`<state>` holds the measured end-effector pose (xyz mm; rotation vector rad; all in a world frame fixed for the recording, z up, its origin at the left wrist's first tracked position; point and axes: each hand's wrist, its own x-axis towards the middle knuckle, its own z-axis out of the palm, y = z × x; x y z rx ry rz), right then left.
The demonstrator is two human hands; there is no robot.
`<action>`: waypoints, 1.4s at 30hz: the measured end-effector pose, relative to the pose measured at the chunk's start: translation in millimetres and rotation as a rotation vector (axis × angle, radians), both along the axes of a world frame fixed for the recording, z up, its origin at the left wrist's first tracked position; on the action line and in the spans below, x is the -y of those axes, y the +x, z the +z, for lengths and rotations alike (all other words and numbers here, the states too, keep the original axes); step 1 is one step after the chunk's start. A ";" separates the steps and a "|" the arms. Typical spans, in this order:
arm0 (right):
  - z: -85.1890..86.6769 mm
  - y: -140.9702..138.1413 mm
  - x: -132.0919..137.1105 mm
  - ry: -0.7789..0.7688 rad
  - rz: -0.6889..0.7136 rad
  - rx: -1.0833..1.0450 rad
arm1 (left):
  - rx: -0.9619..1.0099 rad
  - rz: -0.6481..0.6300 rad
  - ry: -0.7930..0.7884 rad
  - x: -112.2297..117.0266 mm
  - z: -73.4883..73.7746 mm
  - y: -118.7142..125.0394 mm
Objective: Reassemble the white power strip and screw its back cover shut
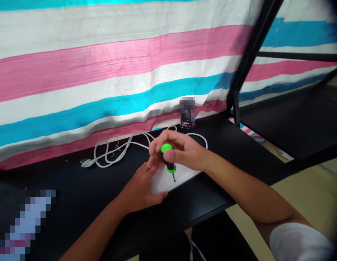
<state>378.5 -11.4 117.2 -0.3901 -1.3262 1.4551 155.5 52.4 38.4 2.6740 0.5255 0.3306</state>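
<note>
A green-and-black screwdriver (171, 166) is held in my right hand (184, 150), its fingers curled round the handle. The shaft points down and its tip meets, or nearly meets, the upper face of a long white power strip (182, 178). Whether a screw sits under the tip is too small to tell. My left hand (140, 188) grips the strip's left end, thumb along the near edge and fingers toward the far side. Part of the strip is hidden behind both hands. Its socket face does not show.
A white cord (127, 148) lies looped behind the strip, ending in a plug (87, 162) at left. A phone (187, 113) leans upright against the striped sheet (103, 79). The black tabletop (206, 195) ends at its front edge; a black metal frame (247, 50) stands at right.
</note>
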 end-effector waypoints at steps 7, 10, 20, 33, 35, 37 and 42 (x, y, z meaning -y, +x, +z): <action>-1.7 1.2 -1.9 -0.027 0.051 -0.053 | 0.030 -0.009 -0.014 1.4 2.3 -0.1; 2.7 1.9 -3.2 -0.006 0.074 0.050 | 0.033 -0.004 0.003 0.4 0.0 -1.0; -3.8 0.3 1.3 0.010 0.009 -0.017 | 0.022 -0.011 -0.017 0.7 2.1 0.2; -3.3 -2.1 2.4 -0.023 -0.006 -0.001 | 0.031 -0.003 -0.016 1.7 4.9 1.0; -0.2 0.4 2.0 0.004 0.066 0.054 | 0.027 0.002 -0.017 1.6 4.5 0.8; 3.9 2.7 2.1 0.031 0.101 0.134 | 0.018 0.008 -0.015 1.1 3.1 0.1; 1.8 2.0 3.4 0.092 0.008 0.108 | 0.027 0.005 -0.006 -0.1 1.2 -0.7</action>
